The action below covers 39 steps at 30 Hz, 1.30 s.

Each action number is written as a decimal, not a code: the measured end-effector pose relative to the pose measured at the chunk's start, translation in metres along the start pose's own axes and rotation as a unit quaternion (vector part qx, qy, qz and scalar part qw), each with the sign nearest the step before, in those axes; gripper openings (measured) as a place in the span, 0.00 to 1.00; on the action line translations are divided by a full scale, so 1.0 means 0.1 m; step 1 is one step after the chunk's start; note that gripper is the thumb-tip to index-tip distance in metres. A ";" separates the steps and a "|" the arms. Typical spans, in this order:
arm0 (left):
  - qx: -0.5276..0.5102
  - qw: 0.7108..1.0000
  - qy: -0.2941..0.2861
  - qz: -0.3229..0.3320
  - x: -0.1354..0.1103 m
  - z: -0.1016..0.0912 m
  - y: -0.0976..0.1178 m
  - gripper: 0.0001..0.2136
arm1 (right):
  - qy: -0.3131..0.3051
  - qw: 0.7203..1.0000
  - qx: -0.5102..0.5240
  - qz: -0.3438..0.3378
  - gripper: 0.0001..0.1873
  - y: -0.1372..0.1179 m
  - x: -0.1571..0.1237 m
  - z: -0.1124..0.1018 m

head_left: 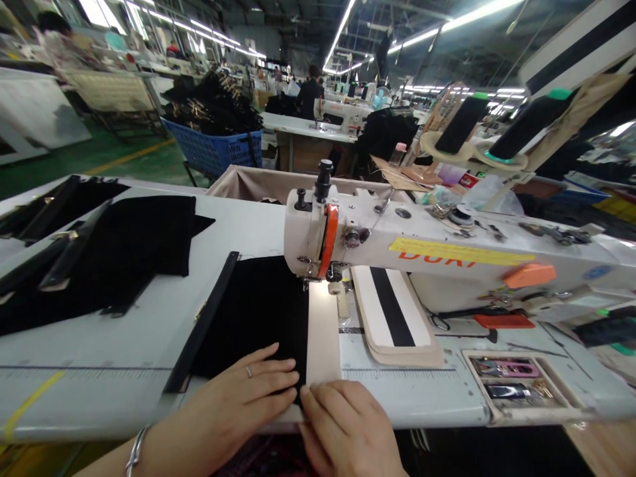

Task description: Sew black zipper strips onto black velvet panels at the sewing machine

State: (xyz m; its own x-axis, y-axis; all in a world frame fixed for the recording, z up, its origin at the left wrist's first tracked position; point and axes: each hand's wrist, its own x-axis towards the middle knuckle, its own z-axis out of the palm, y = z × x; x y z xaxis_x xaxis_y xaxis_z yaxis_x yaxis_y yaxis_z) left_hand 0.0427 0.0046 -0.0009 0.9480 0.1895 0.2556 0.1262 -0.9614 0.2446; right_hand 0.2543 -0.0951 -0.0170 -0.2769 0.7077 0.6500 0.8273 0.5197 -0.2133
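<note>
My left hand (238,397) lies flat, fingers stretched out, on a black fabric piece (253,311) at the near edge of the sewing table. My right hand (348,424) sits beside it, fingers curled and pressed on the near end of a beige strip (322,331) that runs along the black fabric's right edge up to the presser foot (334,286). The white sewing machine (447,252) stands over the work, its head with an orange guard (328,238) just above the strip. A black zipper strip (203,324) lies along the fabric's left side.
Black cloth pieces (99,252) are piled at the left of the table (99,358). A beige, white and black striped panel (392,311) lies right of the needle. A small tray with tools (511,384) sits at the front right. Thread cones (467,122) stand behind. A blue basket (213,149) and other workers are in the background.
</note>
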 end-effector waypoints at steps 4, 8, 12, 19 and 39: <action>-0.028 0.999 0.042 0.000 0.06 0.01 -0.06 0.17 | -0.005 1.000 0.021 0.023 0.11 0.02 0.01 -0.03; -0.026 0.999 0.037 0.009 0.11 -0.07 -0.08 0.18 | 0.000 0.999 0.026 0.029 0.09 0.04 -0.02 -0.03; -0.011 0.999 0.034 0.011 0.15 -0.10 -0.11 0.18 | -0.022 0.999 0.035 0.025 0.10 0.08 -0.04 -0.02; 0.020 1.000 0.006 0.010 0.18 -0.02 -0.31 0.20 | -0.077 0.994 0.050 0.060 0.14 0.16 0.05 -0.03; 0.054 0.997 -0.020 -0.056 0.55 -0.01 -0.97 0.17 | -0.173 0.976 0.013 0.130 0.18 0.56 0.47 0.11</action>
State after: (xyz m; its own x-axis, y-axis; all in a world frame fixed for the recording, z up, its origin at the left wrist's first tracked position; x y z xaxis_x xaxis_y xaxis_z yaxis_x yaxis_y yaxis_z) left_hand 0.0818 0.1085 -0.0095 0.9368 0.2916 0.1935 0.2616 -0.9508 0.1661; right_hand 0.2823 -0.0278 -0.0062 -0.2120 0.9343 0.2866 0.8803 0.3100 -0.3592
